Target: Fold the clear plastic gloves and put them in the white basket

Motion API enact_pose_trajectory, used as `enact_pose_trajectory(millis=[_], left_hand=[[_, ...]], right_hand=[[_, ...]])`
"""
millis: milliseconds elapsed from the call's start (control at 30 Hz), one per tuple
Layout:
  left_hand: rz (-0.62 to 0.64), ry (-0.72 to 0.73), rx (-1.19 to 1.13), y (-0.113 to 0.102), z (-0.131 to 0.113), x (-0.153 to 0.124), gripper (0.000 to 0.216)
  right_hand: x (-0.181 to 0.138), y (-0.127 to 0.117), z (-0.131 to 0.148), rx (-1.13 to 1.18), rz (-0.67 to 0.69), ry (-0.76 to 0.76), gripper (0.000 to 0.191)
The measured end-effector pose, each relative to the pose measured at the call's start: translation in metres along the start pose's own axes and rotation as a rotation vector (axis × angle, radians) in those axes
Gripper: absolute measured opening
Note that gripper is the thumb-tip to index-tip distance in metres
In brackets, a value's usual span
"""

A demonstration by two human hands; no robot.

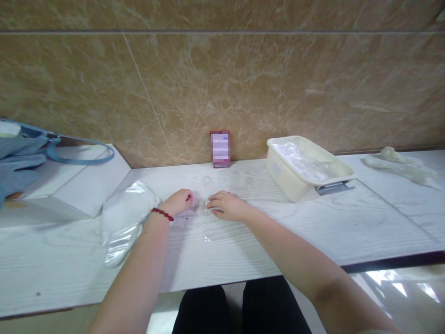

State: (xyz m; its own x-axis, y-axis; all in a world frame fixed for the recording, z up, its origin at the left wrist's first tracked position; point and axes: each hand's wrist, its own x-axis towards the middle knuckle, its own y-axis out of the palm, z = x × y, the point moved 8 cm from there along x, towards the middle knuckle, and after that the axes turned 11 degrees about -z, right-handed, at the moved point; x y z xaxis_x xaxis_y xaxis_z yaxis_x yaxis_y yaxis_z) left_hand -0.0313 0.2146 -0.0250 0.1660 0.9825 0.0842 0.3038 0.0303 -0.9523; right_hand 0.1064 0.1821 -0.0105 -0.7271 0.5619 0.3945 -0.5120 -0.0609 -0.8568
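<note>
My left hand (pixel 179 202), with a dark red bead bracelet (pixel 162 214) on its wrist, is closed just above the white table. Whether anything is in its curled fingers is hidden. To the right of it, my right hand (pixel 227 206) lies low with its fingers stretched out to the left. Its fingertips rest at a thin clear plastic bag (pixel 217 232), which is hard to see against the table. Beside my left forearm lies a stack of clear plastic bags (pixel 127 215), shiny and flat.
A cream plastic box (pixel 283 174) with clear film inside stands at the back right. A phone (pixel 220 149) leans against the brown wall. At the left are a white box (pixel 83 185) and a blue-grey bag (pixel 21 160). Crumpled plastic (pixel 399 164) lies far right.
</note>
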Motion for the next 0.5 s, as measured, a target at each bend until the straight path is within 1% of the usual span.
enact_pose_trajectory(millis=[67, 133, 200, 300, 367, 433, 500], left_hand=[[-0.014, -0.094, 0.017, -0.003, 0.014, -0.003, 0.023], [0.005, -0.182, 0.027, -0.003, 0.027, -0.007, 0.034], [0.057, -0.169, 0.009, -0.001, 0.029, -0.010, 0.031], [0.107, -0.059, -0.021, 0.002, 0.017, -0.011, 0.019], [0.085, -0.039, -0.017, 0.000, 0.012, -0.009, 0.017], [0.026, -0.068, -0.025, -0.004, 0.014, -0.007, 0.017], [-0.036, -0.112, -0.081, -0.007, 0.018, -0.005, 0.016]], right_hand=[[0.000, 0.000, 0.000, 0.001, -0.003, 0.001, 0.026], [-0.001, 0.001, 0.000, 0.003, -0.004, -0.003, 0.026], [-0.001, 0.001, 0.000, 0.004, -0.007, -0.008, 0.026], [-0.001, 0.002, -0.001, 0.001, -0.016, -0.012, 0.026], [0.000, 0.003, -0.001, -0.002, -0.023, -0.018, 0.025], [0.000, 0.003, -0.002, -0.004, -0.029, -0.024, 0.025], [0.000, 0.004, -0.001, -0.004, -0.029, -0.032, 0.025]])
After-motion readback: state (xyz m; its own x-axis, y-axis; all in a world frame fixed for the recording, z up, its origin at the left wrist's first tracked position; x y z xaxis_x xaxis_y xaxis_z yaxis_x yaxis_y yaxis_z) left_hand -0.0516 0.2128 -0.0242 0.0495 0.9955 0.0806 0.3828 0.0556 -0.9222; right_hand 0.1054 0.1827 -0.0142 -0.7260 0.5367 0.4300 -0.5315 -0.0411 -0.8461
